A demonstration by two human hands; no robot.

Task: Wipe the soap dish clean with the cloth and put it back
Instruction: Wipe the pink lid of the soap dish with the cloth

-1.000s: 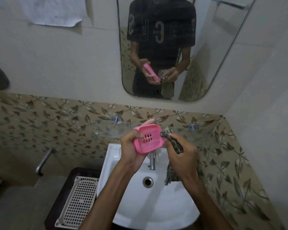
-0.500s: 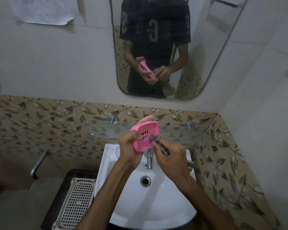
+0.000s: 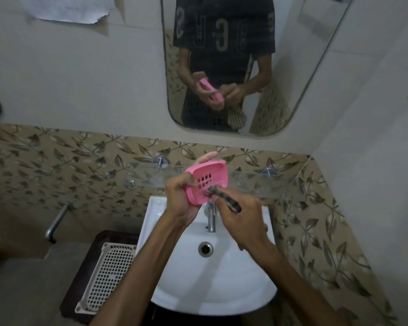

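Gripping the tilted pink soap dish, left hand steadies it while right hand pinches cloth inside it.

- soap dish: pink plastic, smooth, slotted
- cloth: dark woven fabric, matt
- sink: glossy white ceramic
- tap: shiny metal
- shelf: clear glass
- basket: perforated white plastic

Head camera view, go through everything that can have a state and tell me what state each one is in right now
soap dish: held up over the sink, tilted, no soap in it
cloth: bunched, pressed into the dish
left hand: grips the dish
right hand: grips the cloth
tap: no water seen running
sink: basin looks dry, drain open
glass shelf: bare where visible
white basket: lies flat beside the sink
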